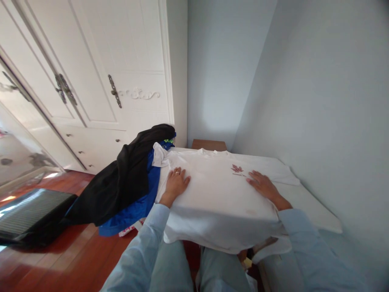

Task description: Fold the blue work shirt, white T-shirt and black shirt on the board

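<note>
A white T-shirt [209, 190] lies spread over a white tabletop [316, 207], its lower part hanging down over the near edge. A reddish maple-leaf print with small lettering marks its chest at the right. My left hand [177, 182] rests flat on the shirt's left side, fingers apart, a ring on one finger. On the right side, just beside the print, my right hand [263, 185] lies flat with fingers spread. Neither hand grips the fabric. The shirt's left sleeve sits bunched against the dark clothes.
Black clothing [127, 174] and blue clothing [133, 215] are heaped at the table's left end. A white wardrobe [142, 52] stands behind. A brown wooden piece [209, 144] shows beyond the table. A ribbed black object [36, 215] is on the red wooden floor [79, 255].
</note>
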`<move>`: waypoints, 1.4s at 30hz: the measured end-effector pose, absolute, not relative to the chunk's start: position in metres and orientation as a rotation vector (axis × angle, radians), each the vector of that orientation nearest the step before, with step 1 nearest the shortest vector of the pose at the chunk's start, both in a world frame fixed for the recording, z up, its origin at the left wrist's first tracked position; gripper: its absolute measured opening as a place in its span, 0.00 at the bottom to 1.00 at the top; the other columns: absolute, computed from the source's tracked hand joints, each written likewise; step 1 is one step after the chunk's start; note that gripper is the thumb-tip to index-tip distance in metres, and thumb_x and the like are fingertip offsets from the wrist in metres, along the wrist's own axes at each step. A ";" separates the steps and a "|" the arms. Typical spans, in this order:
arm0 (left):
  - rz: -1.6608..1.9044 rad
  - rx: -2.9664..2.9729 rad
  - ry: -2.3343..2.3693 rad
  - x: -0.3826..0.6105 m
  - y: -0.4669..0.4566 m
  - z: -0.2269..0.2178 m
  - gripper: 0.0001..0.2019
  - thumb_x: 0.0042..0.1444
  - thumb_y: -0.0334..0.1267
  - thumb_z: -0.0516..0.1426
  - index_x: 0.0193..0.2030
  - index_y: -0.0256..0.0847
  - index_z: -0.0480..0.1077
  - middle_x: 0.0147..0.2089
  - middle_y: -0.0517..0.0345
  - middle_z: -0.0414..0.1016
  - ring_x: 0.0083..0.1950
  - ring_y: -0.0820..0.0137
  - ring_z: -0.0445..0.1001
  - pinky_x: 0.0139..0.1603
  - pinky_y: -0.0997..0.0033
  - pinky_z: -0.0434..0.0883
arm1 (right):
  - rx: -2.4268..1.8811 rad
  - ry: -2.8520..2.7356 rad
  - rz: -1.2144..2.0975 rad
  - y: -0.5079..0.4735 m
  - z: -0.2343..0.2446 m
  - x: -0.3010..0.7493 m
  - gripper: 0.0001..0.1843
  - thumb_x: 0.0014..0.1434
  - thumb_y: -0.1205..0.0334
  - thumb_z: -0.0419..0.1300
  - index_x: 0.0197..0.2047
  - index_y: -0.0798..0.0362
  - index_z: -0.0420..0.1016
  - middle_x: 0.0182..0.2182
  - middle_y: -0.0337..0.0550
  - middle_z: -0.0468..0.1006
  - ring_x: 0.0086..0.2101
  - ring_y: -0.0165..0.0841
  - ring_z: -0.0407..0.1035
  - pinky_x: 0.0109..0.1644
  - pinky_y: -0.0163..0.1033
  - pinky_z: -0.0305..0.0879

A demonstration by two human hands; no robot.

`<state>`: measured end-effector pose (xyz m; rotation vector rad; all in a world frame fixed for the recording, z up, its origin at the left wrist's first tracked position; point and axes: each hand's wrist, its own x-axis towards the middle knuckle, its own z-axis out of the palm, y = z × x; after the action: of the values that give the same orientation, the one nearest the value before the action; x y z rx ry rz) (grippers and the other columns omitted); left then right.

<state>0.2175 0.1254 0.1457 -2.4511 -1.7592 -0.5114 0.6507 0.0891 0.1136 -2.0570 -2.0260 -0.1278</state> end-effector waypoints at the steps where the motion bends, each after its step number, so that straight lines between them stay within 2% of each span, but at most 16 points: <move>1: -0.512 -2.451 -1.763 0.218 0.125 0.146 0.22 0.67 0.46 0.50 0.61 0.35 0.67 0.67 0.35 0.65 0.71 0.53 0.61 0.69 0.50 0.56 | -2.050 -2.029 -0.129 0.089 0.114 0.650 0.26 0.67 0.51 0.47 0.62 0.51 0.70 0.65 0.52 0.67 0.66 0.45 0.58 0.67 0.58 0.55; 8: -0.469 -2.412 -1.733 0.217 0.126 0.144 0.22 0.68 0.46 0.47 0.61 0.35 0.67 0.67 0.36 0.65 0.70 0.53 0.62 0.69 0.50 0.57 | -2.015 -2.016 -0.124 0.086 0.119 0.649 0.23 0.68 0.53 0.50 0.60 0.50 0.73 0.64 0.53 0.68 0.65 0.43 0.60 0.67 0.54 0.57; 12: -0.480 -2.399 -1.705 0.218 0.127 0.143 0.21 0.68 0.46 0.47 0.60 0.36 0.67 0.66 0.36 0.66 0.69 0.52 0.63 0.68 0.49 0.58 | -1.953 -1.999 -0.114 0.086 0.119 0.649 0.21 0.67 0.52 0.51 0.59 0.47 0.74 0.61 0.50 0.72 0.64 0.43 0.61 0.66 0.58 0.57; 15: -0.485 -2.403 -1.687 0.218 0.128 0.143 0.22 0.68 0.46 0.47 0.60 0.34 0.68 0.66 0.34 0.66 0.68 0.52 0.63 0.67 0.49 0.59 | -1.924 -1.957 -0.073 0.086 0.118 0.649 0.21 0.67 0.53 0.51 0.58 0.49 0.75 0.62 0.51 0.72 0.64 0.43 0.61 0.67 0.57 0.56; 19: -0.491 -2.432 -1.663 0.215 0.130 0.146 0.22 0.68 0.47 0.46 0.57 0.33 0.70 0.63 0.34 0.69 0.66 0.53 0.67 0.66 0.50 0.61 | -1.844 -1.848 0.047 0.088 0.117 0.650 0.19 0.65 0.53 0.52 0.53 0.49 0.78 0.59 0.49 0.75 0.62 0.42 0.65 0.67 0.54 0.57; 25: -0.765 -2.534 -1.770 0.228 0.139 0.165 0.18 0.66 0.44 0.49 0.53 0.37 0.73 0.56 0.43 0.77 0.59 0.58 0.74 0.62 0.58 0.68 | -1.614 -1.566 0.048 0.082 0.126 0.649 0.18 0.61 0.52 0.52 0.44 0.49 0.81 0.54 0.50 0.79 0.55 0.44 0.71 0.64 0.54 0.62; 29: -1.004 -2.715 -1.467 0.279 0.145 0.190 0.19 0.65 0.45 0.51 0.57 0.38 0.71 0.57 0.46 0.76 0.59 0.60 0.74 0.63 0.59 0.68 | -1.636 -1.381 0.047 0.077 0.132 0.646 0.19 0.59 0.53 0.51 0.43 0.50 0.80 0.47 0.51 0.82 0.50 0.45 0.74 0.61 0.53 0.65; 32: -0.898 -2.912 -1.184 0.325 0.153 0.198 0.21 0.66 0.47 0.52 0.59 0.39 0.69 0.61 0.47 0.74 0.63 0.61 0.70 0.66 0.60 0.64 | -1.686 -1.302 0.097 0.075 0.134 0.645 0.20 0.59 0.54 0.49 0.44 0.52 0.78 0.45 0.53 0.82 0.47 0.44 0.74 0.56 0.51 0.69; 36: -0.635 -2.900 -1.216 0.359 0.171 0.178 0.24 0.65 0.45 0.53 0.62 0.32 0.67 0.67 0.37 0.67 0.72 0.56 0.59 0.70 0.56 0.58 | -1.731 -1.500 -0.031 0.065 0.135 0.650 0.19 0.60 0.58 0.48 0.46 0.53 0.77 0.47 0.53 0.80 0.48 0.43 0.72 0.58 0.51 0.67; 39: -0.565 -2.921 -1.226 0.362 0.184 0.155 0.21 0.66 0.43 0.51 0.60 0.33 0.68 0.66 0.37 0.67 0.70 0.57 0.62 0.70 0.56 0.59 | -1.759 -1.781 -0.182 0.052 0.137 0.661 0.19 0.62 0.61 0.48 0.49 0.52 0.76 0.48 0.52 0.79 0.52 0.43 0.69 0.61 0.50 0.64; 42: -0.565 -2.943 -1.178 0.359 0.191 0.140 0.19 0.67 0.44 0.50 0.59 0.38 0.69 0.66 0.40 0.68 0.69 0.59 0.64 0.71 0.54 0.58 | -1.877 -1.841 -0.273 0.046 0.140 0.682 0.19 0.64 0.61 0.47 0.52 0.52 0.75 0.49 0.52 0.78 0.53 0.42 0.69 0.61 0.48 0.64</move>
<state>0.3591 0.1913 0.1401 -2.9433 -1.1783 -0.5645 0.6822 0.0458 0.1405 -1.8770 -1.8406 -0.2727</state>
